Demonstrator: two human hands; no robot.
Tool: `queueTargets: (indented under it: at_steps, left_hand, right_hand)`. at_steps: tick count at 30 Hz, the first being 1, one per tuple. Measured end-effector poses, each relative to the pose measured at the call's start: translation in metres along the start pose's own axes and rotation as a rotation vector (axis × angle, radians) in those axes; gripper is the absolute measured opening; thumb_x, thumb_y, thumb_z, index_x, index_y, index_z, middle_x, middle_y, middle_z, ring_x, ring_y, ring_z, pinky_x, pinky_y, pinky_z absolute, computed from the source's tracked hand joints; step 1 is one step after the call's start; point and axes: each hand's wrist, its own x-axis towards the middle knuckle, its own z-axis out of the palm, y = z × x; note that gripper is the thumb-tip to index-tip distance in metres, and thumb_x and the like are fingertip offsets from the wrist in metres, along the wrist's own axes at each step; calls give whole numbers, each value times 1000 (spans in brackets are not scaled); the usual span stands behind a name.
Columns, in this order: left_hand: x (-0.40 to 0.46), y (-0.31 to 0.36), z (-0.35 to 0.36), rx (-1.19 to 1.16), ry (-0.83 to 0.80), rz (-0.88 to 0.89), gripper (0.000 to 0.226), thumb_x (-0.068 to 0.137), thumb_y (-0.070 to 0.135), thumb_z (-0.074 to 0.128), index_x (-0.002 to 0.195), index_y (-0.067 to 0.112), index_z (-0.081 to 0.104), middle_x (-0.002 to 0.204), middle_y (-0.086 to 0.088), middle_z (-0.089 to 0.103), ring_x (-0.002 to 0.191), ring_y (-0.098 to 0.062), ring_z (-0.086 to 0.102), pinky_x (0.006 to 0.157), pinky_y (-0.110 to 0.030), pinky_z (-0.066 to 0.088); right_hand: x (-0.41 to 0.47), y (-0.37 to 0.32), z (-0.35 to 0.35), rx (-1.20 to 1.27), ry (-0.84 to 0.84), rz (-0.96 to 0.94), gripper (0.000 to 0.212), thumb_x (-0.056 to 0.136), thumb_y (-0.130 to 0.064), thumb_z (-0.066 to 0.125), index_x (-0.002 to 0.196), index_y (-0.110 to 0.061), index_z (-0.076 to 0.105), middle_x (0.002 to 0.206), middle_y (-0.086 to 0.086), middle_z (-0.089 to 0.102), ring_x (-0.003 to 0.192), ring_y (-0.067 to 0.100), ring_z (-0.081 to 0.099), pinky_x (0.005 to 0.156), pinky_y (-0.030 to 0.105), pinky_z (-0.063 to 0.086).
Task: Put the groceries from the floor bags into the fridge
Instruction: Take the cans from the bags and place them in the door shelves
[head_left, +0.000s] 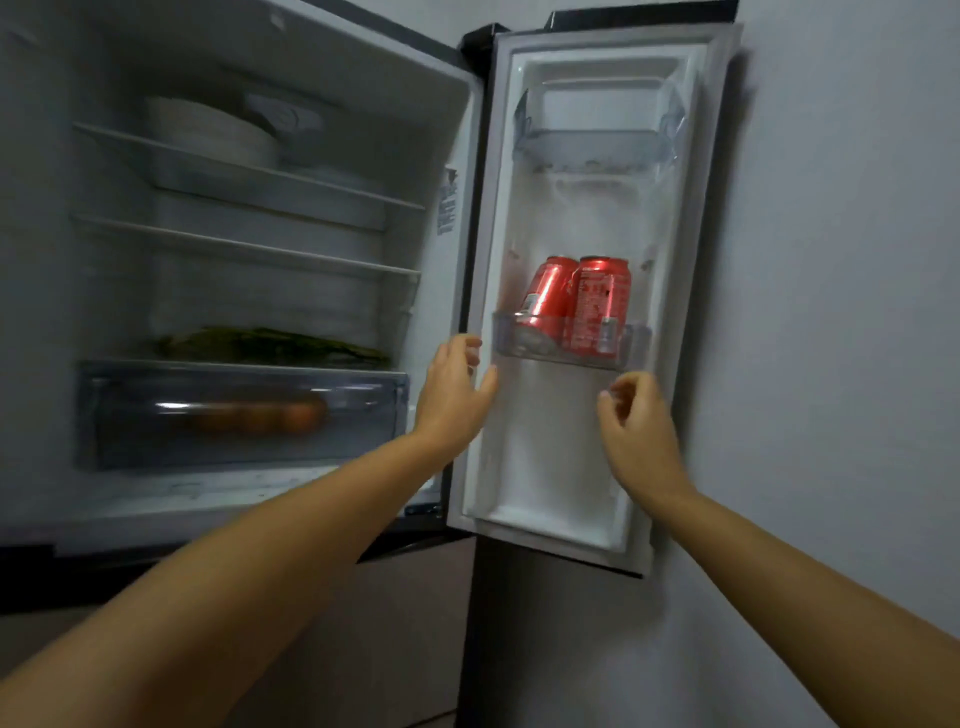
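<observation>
The step in hand appears to be stocking the door shelf (631, 345) of the open fridge (244, 291): two red cans (576, 306) stand in it, the left one leaning against the right one. Both hands are empty. The left hand (452, 389) reaches toward the shelf's left end, fingers relaxed and spread. The right hand (636, 428) hovers just below the shelf's right end, fingers loosely curled, holding nothing. Both arms are extended forward. No floor bags are in view. The next move probably calls for straightening the leaning can, then going to the bags for more items.
</observation>
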Motion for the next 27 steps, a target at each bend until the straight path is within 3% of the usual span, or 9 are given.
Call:
queueTargets:
  at_steps: [4, 11, 14, 16, 20, 22, 24, 27]
  left_hand:
    - [-78, -55, -47, 130, 31, -101, 29, 94, 20, 53, 122, 16, 49, 111, -3, 54, 99, -17, 56, 88, -36, 51]
    - [-191, -125, -186, 397, 154, -308, 22, 93, 17, 52, 115, 12, 55, 99, 2, 55, 89, -15, 57, 77, -29, 48]
    - [-229, -145, -252, 505, 215, -357, 19, 91, 14, 54, 108, 9, 58, 99, -2, 60, 88, -17, 58, 80, -31, 46]
    - [-255, -156, -300, 568, 88, -471, 17, 91, 15, 54, 104, 8, 61, 99, -7, 65, 87, -20, 59, 79, -29, 45]
    - [-311, -167, -401, 598, -437, -940, 17, 91, 21, 49, 94, 12, 64, 89, -9, 61, 78, -17, 56, 62, -24, 46]
    - [-327, -168, -452, 637, -308, -1080, 18, 90, 18, 48, 89, 9, 64, 84, -10, 63, 70, -18, 55, 51, -19, 40]
    - [-327, -168, -503, 593, 25, -1135, 19, 92, 14, 47, 77, 9, 58, 74, -10, 60, 59, -19, 52, 43, -19, 36]
    - [-297, -164, -562, 500, 481, -977, 24, 96, 19, 43, 77, 10, 55, 85, -17, 61, 67, -23, 54, 57, -24, 40]
  right_hand:
    - [-62, 6, 59, 29, -306, -18, 15, 94, -18, 51, 109, -14, 48, 92, 1, 52, 71, 7, 49, 64, 23, 41]
    - [-168, -76, 171, 250, -674, -80, 16, 96, -16, 49, 111, -10, 51, 90, 2, 51, 69, 6, 48, 61, 15, 40]
    - [-207, -123, 216, 279, -787, -213, 19, 96, -20, 49, 114, -14, 53, 101, -3, 52, 83, 10, 55, 72, 24, 47]
    - [-226, -163, 239, 285, -837, -323, 19, 95, -22, 49, 113, -17, 54, 106, -4, 53, 92, 14, 57, 78, 32, 50]
    - [-249, -260, 277, 382, -792, -575, 23, 92, -16, 52, 113, -10, 59, 111, 4, 57, 104, 21, 54, 87, 34, 46]
    - [-257, -309, 292, 434, -740, -676, 27, 88, -16, 53, 113, -8, 60, 112, 8, 58, 105, 26, 54, 89, 40, 46]
    - [-266, -348, 302, 452, -691, -742, 31, 87, -16, 53, 116, -8, 58, 116, 8, 58, 105, 26, 53, 89, 41, 45]
    - [-282, -382, 317, 356, -622, -843, 38, 89, -20, 52, 125, -11, 54, 122, 7, 56, 108, 25, 53, 91, 39, 41]
